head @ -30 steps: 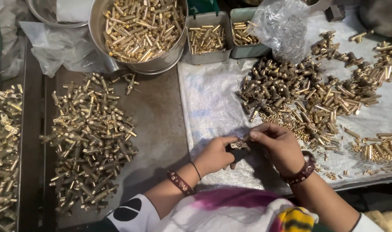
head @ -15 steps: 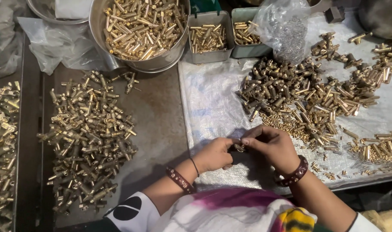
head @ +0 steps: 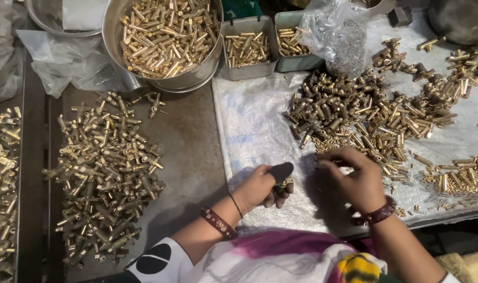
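Brass everywhere: a big heap of finished-looking T-shaped brass fittings (head: 105, 173) lies on the left of the grey metal table (head: 191, 141), while a spread of loose brass pieces (head: 364, 112) on the white plastic sheet (head: 254, 131) looks yet to be worked, so plenty remains. Left hand (head: 262, 188) is curled, fingers closed round a small brass fitting with a dark cap (head: 282, 178). Right hand (head: 354, 181) reaches, fingers (head: 333, 157) half spread, touching tiny brass bits (head: 336, 147); whether it grips one, I cannot tell.
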